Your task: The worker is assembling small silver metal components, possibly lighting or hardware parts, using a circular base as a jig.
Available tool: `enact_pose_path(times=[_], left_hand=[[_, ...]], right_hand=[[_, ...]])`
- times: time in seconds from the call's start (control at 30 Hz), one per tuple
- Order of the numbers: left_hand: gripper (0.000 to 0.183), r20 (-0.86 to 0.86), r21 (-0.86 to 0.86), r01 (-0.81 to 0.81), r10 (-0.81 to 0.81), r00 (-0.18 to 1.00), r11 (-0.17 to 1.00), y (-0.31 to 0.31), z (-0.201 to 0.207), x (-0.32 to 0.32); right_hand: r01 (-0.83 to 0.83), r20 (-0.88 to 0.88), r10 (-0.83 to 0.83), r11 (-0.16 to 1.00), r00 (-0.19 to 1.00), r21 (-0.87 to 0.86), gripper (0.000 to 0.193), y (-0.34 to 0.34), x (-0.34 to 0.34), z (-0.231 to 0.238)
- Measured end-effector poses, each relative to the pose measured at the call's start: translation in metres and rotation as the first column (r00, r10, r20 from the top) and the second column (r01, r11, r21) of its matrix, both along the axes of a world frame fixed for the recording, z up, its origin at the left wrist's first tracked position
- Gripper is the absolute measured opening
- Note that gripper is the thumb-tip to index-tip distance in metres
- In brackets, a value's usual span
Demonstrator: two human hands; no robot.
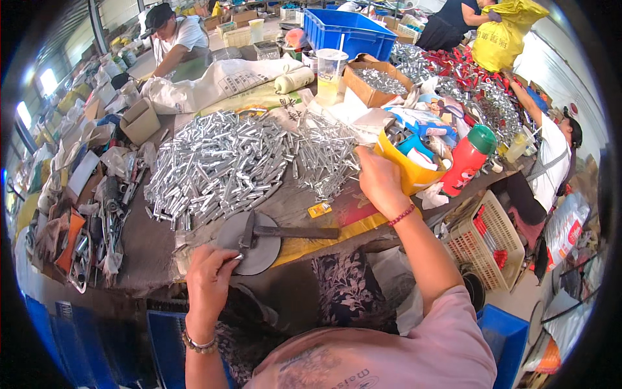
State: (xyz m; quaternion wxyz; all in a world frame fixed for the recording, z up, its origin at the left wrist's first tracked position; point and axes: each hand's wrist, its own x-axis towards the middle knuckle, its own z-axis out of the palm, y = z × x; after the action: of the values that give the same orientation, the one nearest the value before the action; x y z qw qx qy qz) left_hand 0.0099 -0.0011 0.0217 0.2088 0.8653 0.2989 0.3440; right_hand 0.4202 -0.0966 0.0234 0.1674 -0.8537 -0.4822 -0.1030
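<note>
My left hand (208, 277) is closed in a pinch on a small silvery metal piece (240, 257), held at the edge of a round grey metal plate (264, 260). Across that plate lies a hammer (295, 232), its handle pointing right. My right hand (381, 178) is at the right edge of a heap of thin metal pins (324, 152), its fingers curled together. What they hold, if anything, is hidden. Left of the pins spreads a large heap of short metal tubes (217, 165).
Beside my right hand stand a yellow container (405, 170) and a red bottle with a green cap (468, 161). Behind are a drink cup (330, 74), a carton of metal parts (376, 81) and a blue crate (350, 32). Tools (84, 240) crowd the left edge. Other people work around the table.
</note>
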Motion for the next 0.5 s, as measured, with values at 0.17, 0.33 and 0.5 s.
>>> enact_pose_path(times=[0.17,0.33,0.5], left_hand=[[0.016,-0.023,0.004,-0.032,0.032,0.999,0.999,-0.002,0.005,0.002],[0.012,-0.044,0.021,-0.044,0.045,0.998,0.999,-0.002,0.003,0.001],[0.018,-0.039,-0.014,-0.018,0.018,0.999,1.0,-0.005,0.004,-0.004]], right_hand=[[-0.21,0.068,0.201,0.958,0.977,0.193,0.025,-0.016,-0.029,0.011],[-0.505,-0.206,0.584,0.797,0.785,0.331,0.016,-0.025,-0.114,0.044],[-0.676,-0.089,0.728,0.668,0.679,0.31,0.019,-0.014,-0.172,0.017]])
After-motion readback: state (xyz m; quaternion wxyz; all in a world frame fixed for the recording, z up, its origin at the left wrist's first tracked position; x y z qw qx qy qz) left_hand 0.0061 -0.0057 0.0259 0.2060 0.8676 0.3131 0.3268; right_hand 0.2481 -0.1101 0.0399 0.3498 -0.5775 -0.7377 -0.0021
